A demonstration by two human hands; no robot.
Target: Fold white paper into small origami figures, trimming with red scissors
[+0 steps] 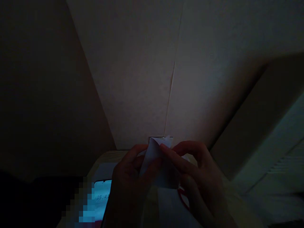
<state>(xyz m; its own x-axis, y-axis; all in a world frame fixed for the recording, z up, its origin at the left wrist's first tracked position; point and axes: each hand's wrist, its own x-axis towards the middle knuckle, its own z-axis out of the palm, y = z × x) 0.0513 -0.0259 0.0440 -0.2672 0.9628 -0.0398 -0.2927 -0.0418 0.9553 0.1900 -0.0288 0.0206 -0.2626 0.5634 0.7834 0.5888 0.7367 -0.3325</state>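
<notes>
In dim light, both my hands hold a folded piece of white paper (152, 158) above a small table. My left hand (133, 177) pinches the paper's left side, thumb across its front. At the upper right part, my right hand (199, 177) presses its fingers against a folded edge. The paper narrows to a raised point near the top. Below my right hand a red curved loop (182, 198) shows, partly covered; it looks like a scissors handle. Another white sheet (168, 205) lies under the hands.
A lit phone (102, 199) lies on the table left of my left hand, partly blurred out. More pale paper (103, 171) lies behind it. A wall (142, 79) with a vertical seam rises behind the table. A large pale panel (261, 120) slants at the right.
</notes>
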